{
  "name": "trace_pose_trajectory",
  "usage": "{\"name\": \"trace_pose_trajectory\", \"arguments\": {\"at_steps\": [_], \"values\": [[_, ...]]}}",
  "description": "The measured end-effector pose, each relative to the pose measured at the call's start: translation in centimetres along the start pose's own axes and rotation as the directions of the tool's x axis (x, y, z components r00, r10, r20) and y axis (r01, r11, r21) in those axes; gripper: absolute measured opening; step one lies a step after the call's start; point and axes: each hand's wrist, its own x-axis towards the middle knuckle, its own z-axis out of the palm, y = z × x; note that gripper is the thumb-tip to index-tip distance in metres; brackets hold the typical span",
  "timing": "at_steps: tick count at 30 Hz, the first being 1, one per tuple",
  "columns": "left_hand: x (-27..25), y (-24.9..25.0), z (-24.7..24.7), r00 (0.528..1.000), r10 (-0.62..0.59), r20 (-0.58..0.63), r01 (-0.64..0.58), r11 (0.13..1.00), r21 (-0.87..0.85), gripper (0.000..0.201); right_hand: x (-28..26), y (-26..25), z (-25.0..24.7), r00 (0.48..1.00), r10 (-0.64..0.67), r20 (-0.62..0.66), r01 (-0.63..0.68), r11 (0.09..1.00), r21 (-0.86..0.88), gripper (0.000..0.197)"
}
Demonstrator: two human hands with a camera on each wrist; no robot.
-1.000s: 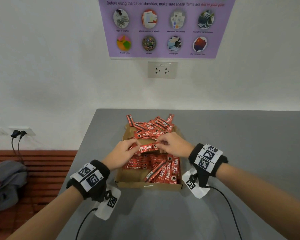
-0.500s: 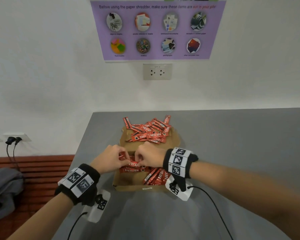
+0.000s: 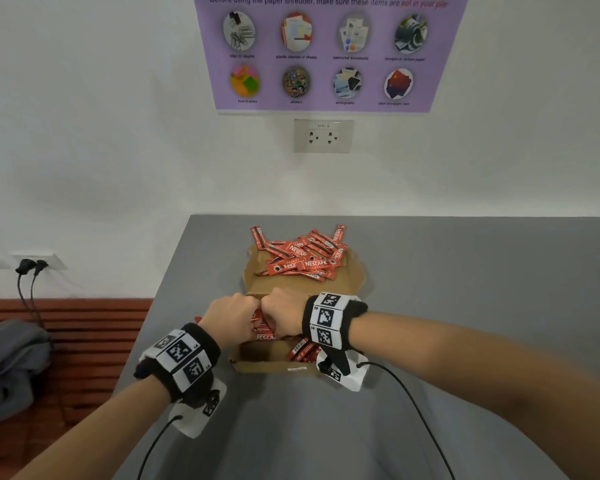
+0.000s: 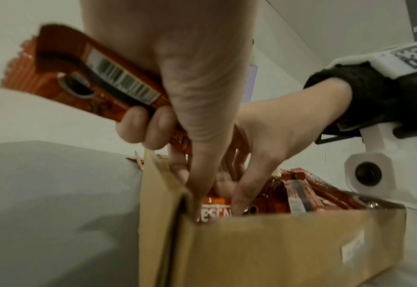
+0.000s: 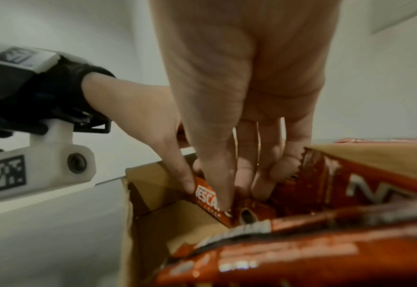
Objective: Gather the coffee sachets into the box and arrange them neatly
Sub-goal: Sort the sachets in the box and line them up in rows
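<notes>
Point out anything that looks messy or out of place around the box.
A loose pile of sachets lies jumbled at all angles on the open lid flap, some poking past its far edge. Inside the box, the sachets at the right lie slanted.

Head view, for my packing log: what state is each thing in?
Box: open, lid flap laid back.
Loose sachets: jumbled on the flap.
Sachets in the box: leaning, untidy.
Left hand: grips sachets.
Right hand: pinches a sachet inside the box.
Wall socket: empty.
</notes>
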Motion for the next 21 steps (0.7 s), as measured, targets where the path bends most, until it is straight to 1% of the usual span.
{"name": "trace_pose_trajectory", "arguments": {"at_steps": [7,11,15,17,18,19,20,21], "values": [[0.4,0.0,0.6,1.000,-0.031,0.001,0.031,0.999,0.026,0.037,-0.2,0.2,-0.1,0.999,0.034,-0.027,-0.034,0.999,-0.015,0.019],[0.5,0.0,0.7,1.000,-0.020,0.012,0.020,1.000,0.008,0.037,-0.2,0.4,0.0,0.999,0.028,-0.020,-0.029,0.999,-0.026,0.024],[0.4,0.1,0.6,1.000,0.005,0.004,-0.005,1.000,-0.024,0.036,-0.3,0.7,-0.1,0.998,0.022,-0.053,-0.023,1.000,-0.018,0.026],[0.2,0.1,0.5,1.000,0.012,0.026,-0.010,0.999,-0.051,0.037,-0.5,0.9,-0.1,0.998,0.018,-0.056,-0.019,1.000,-0.014,0.026],[0.1,0.1,0.2,1.000,0.006,0.022,-0.005,0.997,-0.077,0.036,-0.6,1.0,-0.2,0.998,0.021,-0.065,-0.022,1.000,-0.012,0.027],[-0.1,0.0,-0.1,1.000,-0.008,-0.013,0.006,0.991,-0.133,0.034,-0.6,1.1,-0.3,0.996,0.026,-0.088,-0.026,1.000,0.000,0.027],[-0.2,0.0,-0.4,0.997,-0.033,-0.069,0.016,0.970,-0.241,0.033,-0.7,1.3,-0.4,0.992,0.032,-0.126,-0.029,0.999,0.029,0.026],[-0.4,0.0,-0.8,0.989,-0.062,-0.134,0.006,0.923,-0.384,0.037,-0.8,1.6,-0.7,0.984,0.038,-0.174,-0.026,0.997,0.071,0.026]]}}
